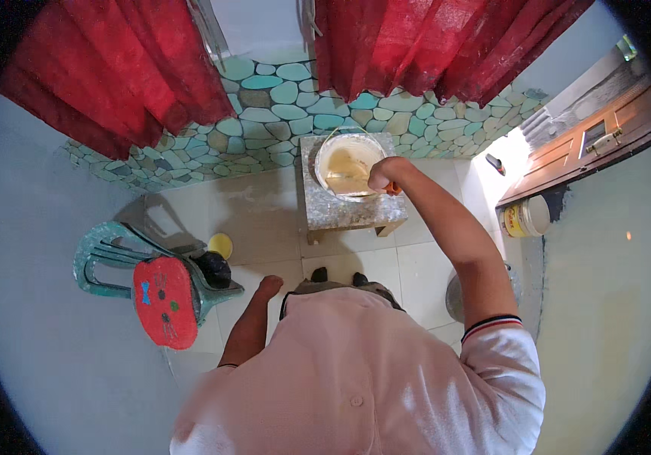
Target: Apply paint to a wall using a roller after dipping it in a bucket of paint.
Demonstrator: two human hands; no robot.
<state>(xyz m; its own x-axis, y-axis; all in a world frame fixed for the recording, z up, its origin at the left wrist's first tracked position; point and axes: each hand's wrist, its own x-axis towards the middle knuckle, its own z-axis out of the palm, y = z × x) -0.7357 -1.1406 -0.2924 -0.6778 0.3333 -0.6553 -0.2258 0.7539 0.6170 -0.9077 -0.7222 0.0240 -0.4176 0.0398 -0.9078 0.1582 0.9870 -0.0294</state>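
Note:
A white bucket (324,159) with a thin wire handle stands on a small, paint-spattered table (341,218) in front of me. Pale cream residue coats its inside wall. My right hand (386,175) reaches to the bucket's right rim, closed around an orange-handled painting tool (394,188). Its pale, wide head seems to lie across the near part of the bucket's mouth; its exact kind is hard to make out. My left hand (271,286) hangs low beside my left hip, away from the table. Its fingers are mostly hidden beneath it, and nothing shows in it.
A green plastic chair (102,262) with a red cat-face cushion (166,303) stands at left, near a yellow round lid (220,245). Red curtains (409,45) hang over the stone-patterned wall (287,112). At right are a yellow-labelled bucket (519,220) and a wooden door (568,155).

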